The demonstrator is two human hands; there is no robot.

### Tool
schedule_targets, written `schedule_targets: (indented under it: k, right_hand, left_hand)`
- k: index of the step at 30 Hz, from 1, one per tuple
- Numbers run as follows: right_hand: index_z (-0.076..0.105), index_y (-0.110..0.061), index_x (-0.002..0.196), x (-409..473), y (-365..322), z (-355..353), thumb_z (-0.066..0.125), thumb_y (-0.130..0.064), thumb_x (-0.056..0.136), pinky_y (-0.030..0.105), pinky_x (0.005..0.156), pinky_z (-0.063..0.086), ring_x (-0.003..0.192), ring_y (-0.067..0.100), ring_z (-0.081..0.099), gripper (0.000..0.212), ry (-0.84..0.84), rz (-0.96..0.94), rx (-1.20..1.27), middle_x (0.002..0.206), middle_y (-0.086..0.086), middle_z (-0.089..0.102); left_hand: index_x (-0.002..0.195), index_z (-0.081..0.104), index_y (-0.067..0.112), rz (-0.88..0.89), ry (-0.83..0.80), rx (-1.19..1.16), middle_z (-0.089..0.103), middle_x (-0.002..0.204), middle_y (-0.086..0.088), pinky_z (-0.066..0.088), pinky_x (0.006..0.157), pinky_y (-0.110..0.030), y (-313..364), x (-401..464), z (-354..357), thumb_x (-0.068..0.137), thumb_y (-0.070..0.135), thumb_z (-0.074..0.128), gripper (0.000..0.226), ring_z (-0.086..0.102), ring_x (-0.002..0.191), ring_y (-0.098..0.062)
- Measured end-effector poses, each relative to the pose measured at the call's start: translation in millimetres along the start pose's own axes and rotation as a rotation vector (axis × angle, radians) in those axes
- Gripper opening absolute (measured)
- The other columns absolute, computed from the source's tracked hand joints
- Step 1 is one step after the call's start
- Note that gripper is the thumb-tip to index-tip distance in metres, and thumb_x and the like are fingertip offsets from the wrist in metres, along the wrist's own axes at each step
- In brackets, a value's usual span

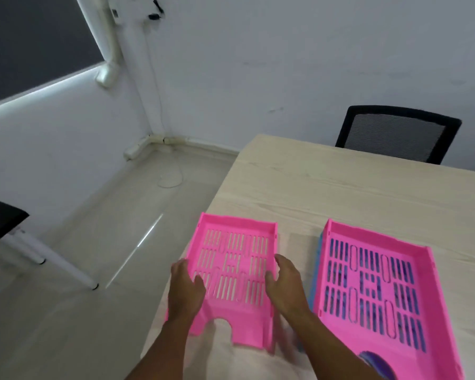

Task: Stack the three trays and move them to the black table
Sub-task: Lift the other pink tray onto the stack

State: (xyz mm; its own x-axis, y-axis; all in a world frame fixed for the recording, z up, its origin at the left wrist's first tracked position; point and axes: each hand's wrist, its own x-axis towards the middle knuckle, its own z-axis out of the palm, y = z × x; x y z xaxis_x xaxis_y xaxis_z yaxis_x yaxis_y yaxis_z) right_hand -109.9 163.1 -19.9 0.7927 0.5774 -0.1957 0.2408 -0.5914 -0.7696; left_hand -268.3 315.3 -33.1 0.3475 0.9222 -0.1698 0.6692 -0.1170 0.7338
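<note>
A pink slotted tray (235,237) lies near the left edge of the light wooden table (340,187). My left hand (185,286) grips its left wall and my right hand (285,283) grips its right wall. To the right, a second pink tray (373,283) sits on top of a blue tray (314,275), of which only the left edge shows. A dark blue-purple patch shows through the notch at this stack's near edge.
A black mesh chair (395,133) stands behind the table's far edge. At the far left is the corner of a black table (0,220) on white legs, across a stretch of pale tiled floor (107,242).
</note>
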Motion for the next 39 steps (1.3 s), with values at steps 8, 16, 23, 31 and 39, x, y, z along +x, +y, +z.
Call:
schedule_targets:
  k: [8, 16, 23, 31, 39]
  right_hand:
    - [0.045, -0.012, 0.100, -10, 26, 42, 0.055, -0.008, 0.097, 0.029, 0.070, 0.046, 0.081, 0.022, 0.059, 0.011, -0.088, 0.280, -0.039, 0.098, 0.009, 0.063]
    - [0.051, -0.010, 0.080, -1, 5, 37, 0.045, 0.001, 0.098, 0.021, 0.053, 0.041, 0.058, 0.009, 0.052, 0.023, 0.158, 0.181, 0.048, 0.067, -0.003, 0.056]
    - [0.068, -0.001, 0.097, 6, -16, 0, 0.050, 0.005, 0.094, 0.015, 0.053, 0.035, 0.063, 0.019, 0.058, 0.020, 0.276, 0.022, 0.123, 0.075, 0.003, 0.064]
    - [0.066, -0.004, 0.129, -6, 14, -92, 0.053, -0.004, 0.100, 0.034, 0.079, 0.054, 0.083, 0.023, 0.062, 0.032, 0.359, 0.130, 0.239, 0.099, 0.014, 0.072]
    - [0.069, -0.002, 0.127, -55, 92, -203, 0.061, -0.004, 0.095, 0.034, 0.088, 0.050, 0.102, 0.027, 0.069, 0.033, 0.552, 0.218, 0.193, 0.109, 0.014, 0.075]
  left_hand:
    - [0.140, 0.048, 0.007, -0.149, -0.198, 0.045, 0.061, 0.135, -0.019, 0.049, 0.101, -0.046, -44, 25, -13, 0.091, 0.007, 0.054, 0.049, 0.059, 0.120, -0.036]
    - [0.126, 0.063, 0.010, -0.065, -0.180, -0.115, 0.070, 0.105, -0.011, 0.057, 0.087, -0.042, -40, 27, -28, 0.097, 0.005, 0.043, 0.035, 0.065, 0.094, -0.028]
    - [0.122, 0.067, 0.018, 0.061, -0.156, -0.238, 0.076, 0.098, -0.005, 0.059, 0.087, -0.047, -9, 36, -39, 0.094, 0.006, 0.046, 0.038, 0.071, 0.093, -0.024]
    - [0.129, 0.063, 0.021, 0.237, -0.259, -0.297, 0.075, 0.105, -0.001, 0.060, 0.083, -0.039, 67, 1, -5, 0.098, 0.008, 0.044, 0.039, 0.071, 0.095, -0.017]
    - [0.134, 0.059, 0.025, 0.370, -0.444, -0.365, 0.072, 0.101, 0.017, 0.057, 0.090, -0.029, 133, -77, 77, 0.099, 0.006, 0.047, 0.042, 0.070, 0.096, -0.003]
